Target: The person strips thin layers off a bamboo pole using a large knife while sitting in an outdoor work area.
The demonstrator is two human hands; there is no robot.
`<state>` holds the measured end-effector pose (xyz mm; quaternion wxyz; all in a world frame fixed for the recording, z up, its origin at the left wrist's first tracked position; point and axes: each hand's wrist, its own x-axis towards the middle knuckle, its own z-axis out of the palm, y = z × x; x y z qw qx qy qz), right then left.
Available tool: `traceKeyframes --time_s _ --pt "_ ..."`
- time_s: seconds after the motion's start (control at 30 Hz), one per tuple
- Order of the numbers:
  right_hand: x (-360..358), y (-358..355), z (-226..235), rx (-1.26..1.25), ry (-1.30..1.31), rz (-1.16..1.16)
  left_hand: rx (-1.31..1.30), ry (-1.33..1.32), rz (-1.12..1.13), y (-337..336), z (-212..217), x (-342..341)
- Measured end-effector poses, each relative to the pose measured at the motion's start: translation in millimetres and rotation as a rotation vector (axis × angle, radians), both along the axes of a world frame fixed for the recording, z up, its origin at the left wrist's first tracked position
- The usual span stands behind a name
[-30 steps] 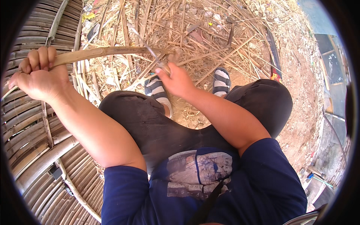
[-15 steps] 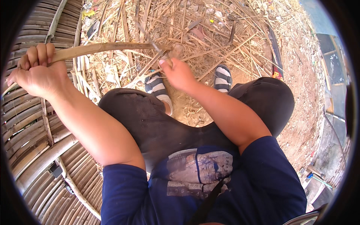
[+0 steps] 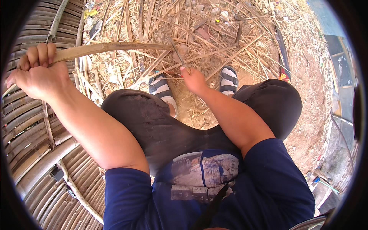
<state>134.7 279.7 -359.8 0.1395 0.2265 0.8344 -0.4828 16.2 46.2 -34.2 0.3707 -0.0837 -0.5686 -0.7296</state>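
My left hand (image 3: 36, 74) is closed around the near end of a long tan bamboo strip (image 3: 111, 48) that runs level to the right, out over the littered ground. My right hand (image 3: 193, 78) grips a thin dark knife (image 3: 176, 50) whose blade points up and left, its tip close to the far end of the strip. Both hands are held above my knees in dark trousers (image 3: 153, 119). My feet in striped sandals (image 3: 163, 90) rest on the dirt below.
A woven bamboo panel (image 3: 34, 142) curves along the left side and behind me. Dry bamboo slivers and shavings (image 3: 207, 27) cover the ground ahead. Bare reddish dirt (image 3: 310, 99) lies to the right, with dark objects at the right rim.
My right hand has drawn back toward me and a little right, off the strip's end, with the blade now showing above it. My left hand still holds the strip.
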Motion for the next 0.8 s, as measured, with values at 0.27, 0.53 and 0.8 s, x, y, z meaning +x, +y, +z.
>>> traceKeyframes --time_s 0.27,0.53,0.8 --pt "-7 -13 29 -0.05 0.243 -0.173 0.031 0.002 -0.061 1 7 5" --pt "-4 -45 107 -0.213 0.54 0.241 0.086 0.008 -0.159 -24 -3 -12" --pt "1 -20 32 -0.022 0.242 0.058 0.038 -0.047 0.031 -24 -4 -9"
